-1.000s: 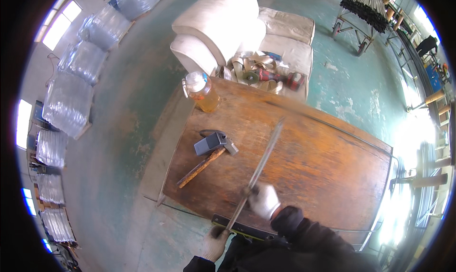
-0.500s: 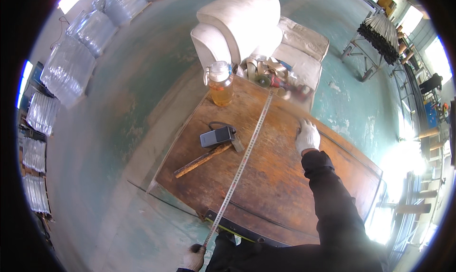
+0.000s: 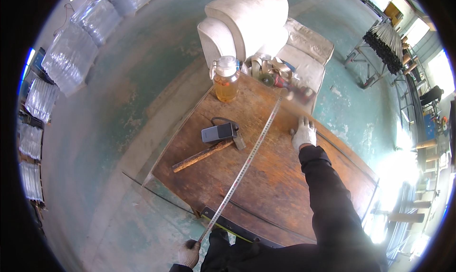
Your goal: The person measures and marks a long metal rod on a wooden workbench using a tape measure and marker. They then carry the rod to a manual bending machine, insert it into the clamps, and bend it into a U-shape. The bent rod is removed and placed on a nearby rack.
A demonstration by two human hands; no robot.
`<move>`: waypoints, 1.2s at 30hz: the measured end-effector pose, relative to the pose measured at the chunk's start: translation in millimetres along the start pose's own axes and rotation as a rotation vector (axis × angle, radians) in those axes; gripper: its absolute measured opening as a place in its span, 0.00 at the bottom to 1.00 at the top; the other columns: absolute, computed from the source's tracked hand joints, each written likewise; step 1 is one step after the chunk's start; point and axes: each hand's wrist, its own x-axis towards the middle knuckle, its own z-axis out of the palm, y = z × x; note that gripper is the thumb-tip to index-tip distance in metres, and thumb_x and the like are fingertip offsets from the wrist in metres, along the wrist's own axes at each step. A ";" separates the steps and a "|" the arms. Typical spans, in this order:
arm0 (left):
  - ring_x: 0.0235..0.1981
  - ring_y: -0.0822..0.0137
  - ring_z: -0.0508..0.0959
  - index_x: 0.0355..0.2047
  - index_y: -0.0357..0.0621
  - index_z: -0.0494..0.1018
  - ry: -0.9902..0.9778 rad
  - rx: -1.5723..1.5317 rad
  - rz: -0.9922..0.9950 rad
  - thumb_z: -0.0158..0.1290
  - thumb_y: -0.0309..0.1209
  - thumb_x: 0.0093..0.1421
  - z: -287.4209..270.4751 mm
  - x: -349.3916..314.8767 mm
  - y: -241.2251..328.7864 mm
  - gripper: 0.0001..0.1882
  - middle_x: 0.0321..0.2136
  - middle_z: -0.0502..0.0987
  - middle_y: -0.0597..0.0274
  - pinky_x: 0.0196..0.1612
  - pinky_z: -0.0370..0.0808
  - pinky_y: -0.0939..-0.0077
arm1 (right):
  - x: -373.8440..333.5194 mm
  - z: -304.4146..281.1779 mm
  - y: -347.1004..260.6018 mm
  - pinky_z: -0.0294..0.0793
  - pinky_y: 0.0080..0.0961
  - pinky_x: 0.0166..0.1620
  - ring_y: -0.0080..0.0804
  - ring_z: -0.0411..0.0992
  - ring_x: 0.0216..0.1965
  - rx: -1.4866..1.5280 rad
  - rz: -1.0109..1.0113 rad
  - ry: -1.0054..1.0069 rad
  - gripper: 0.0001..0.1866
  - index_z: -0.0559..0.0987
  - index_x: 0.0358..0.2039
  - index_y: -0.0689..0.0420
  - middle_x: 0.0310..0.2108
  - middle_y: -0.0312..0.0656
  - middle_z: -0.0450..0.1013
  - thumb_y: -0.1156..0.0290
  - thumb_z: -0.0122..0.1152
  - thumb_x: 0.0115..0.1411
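Note:
A white-gloved hand at the bottom, my left hand (image 3: 189, 254), is closed around the near end of a tape measure (image 3: 246, 164). The tape's pale blade stretches slantwise across the worn wooden table (image 3: 280, 182) to its far edge. My right hand (image 3: 304, 133), also gloved, rests on the tabletop right of the blade, fingers apart and holding nothing. Left of the tape lies a hammer (image 3: 202, 156) with a wooden handle. A small grey-black device (image 3: 218, 132) with a strap sits against the hammer's head.
A lidded jar of amber liquid (image 3: 226, 84) stands at the far left corner. Beyond the table are an angle grinder (image 3: 275, 80), straps and a pale sofa-like seat (image 3: 304, 58). A dark bar (image 3: 232, 229) with a yellow-green edge lies along the near edge.
The view has shifted slightly. My right hand has moved a little left on the table, its fingers more spread. My left hand still holds the tape, which remains stretched across.

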 end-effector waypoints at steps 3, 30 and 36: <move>0.46 0.47 0.93 0.49 0.37 0.89 -0.021 0.043 -0.038 0.70 0.47 0.71 -3.6 -2.4 18.0 0.22 0.42 0.92 0.45 0.53 0.87 0.55 | 0.9 1.5 1.1 0.59 0.63 0.83 0.67 0.60 0.82 -0.011 0.006 -0.009 0.47 0.62 0.85 0.62 0.83 0.56 0.63 0.55 0.69 0.74; 0.57 0.39 0.88 0.54 0.46 0.90 -0.200 0.114 -0.094 0.60 0.52 0.76 -21.4 8.4 43.5 0.24 0.50 0.90 0.40 0.62 0.83 0.48 | 12.4 19.7 10.7 0.65 0.57 0.83 0.69 0.63 0.82 -0.109 -0.041 -0.018 0.44 0.63 0.85 0.63 0.85 0.61 0.62 0.55 0.65 0.77; 0.58 0.36 0.87 0.55 0.45 0.90 -0.198 0.100 -0.060 0.60 0.52 0.76 -16.7 11.7 30.5 0.25 0.51 0.89 0.38 0.62 0.82 0.46 | 14.1 21.8 11.5 0.66 0.55 0.82 0.70 0.64 0.81 -0.107 -0.047 -0.012 0.43 0.64 0.84 0.64 0.84 0.62 0.63 0.54 0.65 0.77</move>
